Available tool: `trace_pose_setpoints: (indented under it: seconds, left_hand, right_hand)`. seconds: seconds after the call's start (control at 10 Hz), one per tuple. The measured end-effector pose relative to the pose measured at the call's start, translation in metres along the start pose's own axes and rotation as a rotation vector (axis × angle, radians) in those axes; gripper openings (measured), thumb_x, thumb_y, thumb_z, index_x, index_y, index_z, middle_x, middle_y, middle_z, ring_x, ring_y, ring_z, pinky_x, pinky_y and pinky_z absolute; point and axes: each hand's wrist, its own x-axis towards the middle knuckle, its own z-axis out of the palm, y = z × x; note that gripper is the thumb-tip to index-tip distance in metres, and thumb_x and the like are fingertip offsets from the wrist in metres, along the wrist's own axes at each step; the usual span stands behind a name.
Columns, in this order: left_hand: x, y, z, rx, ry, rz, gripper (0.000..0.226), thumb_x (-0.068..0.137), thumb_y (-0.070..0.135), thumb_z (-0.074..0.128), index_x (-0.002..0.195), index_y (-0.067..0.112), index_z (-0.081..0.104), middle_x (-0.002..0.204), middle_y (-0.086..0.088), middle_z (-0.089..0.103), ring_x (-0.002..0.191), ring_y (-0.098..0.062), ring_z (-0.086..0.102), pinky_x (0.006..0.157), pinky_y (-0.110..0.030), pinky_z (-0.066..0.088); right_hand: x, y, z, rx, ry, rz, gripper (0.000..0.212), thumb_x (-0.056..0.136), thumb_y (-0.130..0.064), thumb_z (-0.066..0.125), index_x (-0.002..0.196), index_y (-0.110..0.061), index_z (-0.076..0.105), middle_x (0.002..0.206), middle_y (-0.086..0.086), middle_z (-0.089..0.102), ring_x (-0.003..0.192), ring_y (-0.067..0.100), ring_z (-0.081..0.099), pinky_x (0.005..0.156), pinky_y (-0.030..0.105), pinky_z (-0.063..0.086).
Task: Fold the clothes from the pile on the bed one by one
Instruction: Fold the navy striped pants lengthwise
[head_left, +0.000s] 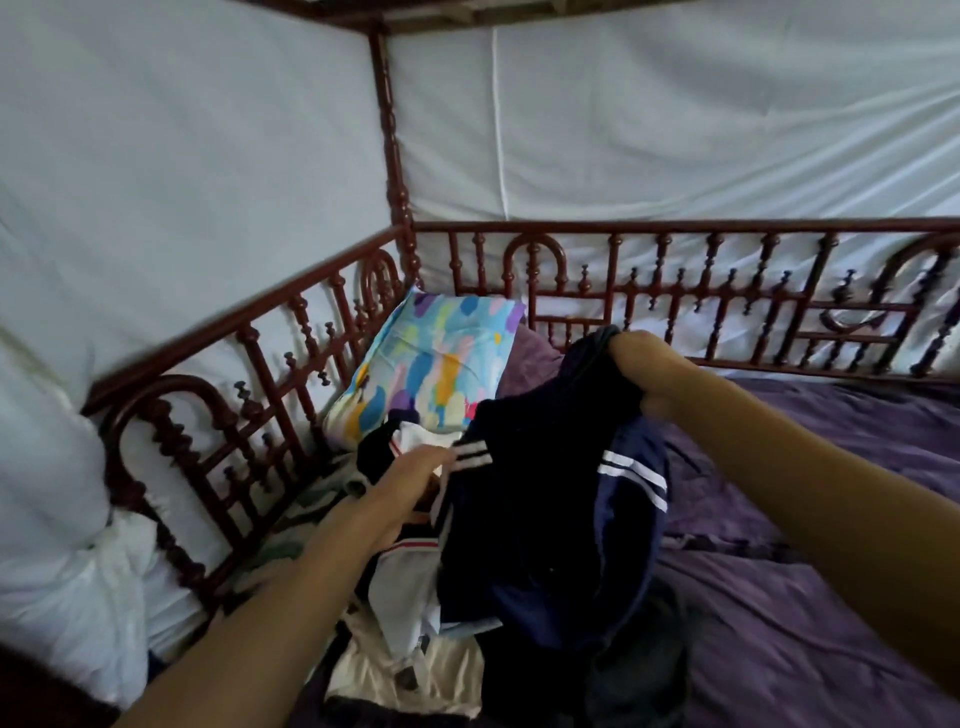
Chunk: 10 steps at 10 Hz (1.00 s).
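- The rail runs along the bed's left edge and back edge, with white cloth hanging behind it.
- A pillow leans in the far left corner of the bed.
- The pile lies along the left edge, just in front of the pillow, a jumble of white, cream and dark pieces.
- The left hand reaches over the pile to a white-striped cuff of the shirt. Its fingers look fairly straight and touch the cuff; whether they pinch it I cannot tell.
- The shirt, navy with white stripes, hangs bunched above the pile, its lower part resting on the clothes.
- The right hand is clenched round the shirt's top and holds it up.
- By my reading this is the pick-up step: one piece is being drawn from the pile. Next, the left hand needs a firm hold on the cuff, then both hands should carry the shirt right and spread it flat on the bare purple sheet.
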Motion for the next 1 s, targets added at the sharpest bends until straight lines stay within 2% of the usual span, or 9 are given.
trace_pose_setpoints:
  seconds: [0.1,0.2,0.3,0.4,0.5,0.7,0.8,0.9,1.0]
  left_hand:
    - [0.004,-0.011,0.027,0.077,-0.102,0.098,0.053,0.072,0.058,0.07,0.103,0.015,0.067,0.083,0.006,0.071,0.081,-0.01,0.068,0.074,-0.028,0.053]
    - [0.003,-0.02,0.041,0.188,-0.166,0.213,0.079,0.042,0.064,0.083,0.109,0.028,0.06,0.1,0.01,0.07,0.092,-0.003,0.067,0.076,-0.016,0.051]
    - [0.003,-0.018,0.051,0.238,-0.233,0.276,0.078,0.041,0.07,0.082,0.108,0.038,0.056,0.104,0.015,0.069,0.095,0.003,0.065,0.087,-0.019,0.051]
    - [-0.001,-0.021,0.053,0.322,-0.246,0.354,0.082,0.041,0.075,0.079,0.11,0.036,0.057,0.103,0.018,0.069,0.096,0.006,0.063,0.088,-0.019,0.05]
    - [-0.011,-0.029,0.051,0.424,-0.207,0.395,0.084,0.042,0.074,0.078,0.111,0.033,0.055,0.104,0.015,0.068,0.1,-0.002,0.063,0.091,-0.028,0.051]
    - [-0.027,-0.028,0.052,0.496,-0.055,0.47,0.105,0.046,0.077,0.068,0.137,0.034,0.037,0.126,0.01,0.059,0.118,-0.013,0.056,0.099,-0.041,0.045]
    - [-0.025,-0.021,0.047,0.538,0.066,0.509,0.05,0.067,0.044,0.062,0.113,0.027,0.055,0.103,0.002,0.068,0.1,-0.024,0.063,0.087,-0.04,0.05]
    - [-0.009,-0.006,0.02,0.421,0.212,0.524,0.017,0.081,0.006,0.052,0.09,0.013,0.065,0.093,-0.007,0.069,0.096,-0.032,0.063,0.085,-0.039,0.049]
    - [0.004,0.021,-0.011,0.229,0.194,0.491,0.023,0.081,-0.002,0.042,0.076,0.013,0.059,0.08,-0.012,0.061,0.084,-0.036,0.061,0.083,-0.049,0.053]
  right_hand:
    - [-0.004,-0.014,0.008,0.179,0.02,0.084,0.031,0.099,-0.016,0.042,0.115,0.004,0.059,0.082,0.009,0.064,0.065,0.022,0.062,0.062,0.033,0.057]
    - [-0.007,-0.028,0.018,0.256,0.062,0.145,0.024,0.098,-0.019,0.047,0.101,0.0,0.061,0.087,0.017,0.067,0.072,0.03,0.067,0.074,0.045,0.06]
    - [-0.008,-0.037,0.031,0.211,0.128,0.103,0.021,0.098,-0.015,0.04,0.095,-0.004,0.059,0.087,0.014,0.063,0.077,0.028,0.062,0.081,0.044,0.056]
    - [-0.011,-0.038,0.042,0.256,0.168,0.162,0.031,0.101,-0.012,0.031,0.102,0.002,0.058,0.089,0.017,0.063,0.074,0.027,0.061,0.079,0.04,0.055]
    - [-0.019,-0.039,0.048,0.217,0.264,0.092,0.033,0.098,-0.012,0.037,0.122,0.004,0.055,0.081,0.007,0.058,0.065,0.018,0.056,0.056,0.027,0.053]
    - [-0.031,-0.041,0.052,0.219,0.338,0.022,0.039,0.098,-0.014,0.04,0.133,0.002,0.048,0.08,0.001,0.052,0.067,0.014,0.052,0.059,0.027,0.049]
    - [-0.036,-0.04,0.051,0.152,0.394,0.013,0.038,0.097,-0.013,0.042,0.132,0.002,0.049,0.078,0.0,0.051,0.065,0.013,0.051,0.053,0.024,0.049]
    - [-0.047,-0.038,0.043,0.071,0.452,0.014,0.038,0.095,-0.011,0.043,0.13,0.004,0.05,0.076,-0.001,0.049,0.062,0.011,0.048,0.041,0.016,0.045]
    - [-0.052,-0.035,0.031,0.019,0.484,0.015,0.038,0.096,-0.008,0.04,0.131,0.006,0.049,0.074,-0.002,0.047,0.06,0.009,0.047,0.034,0.01,0.04]
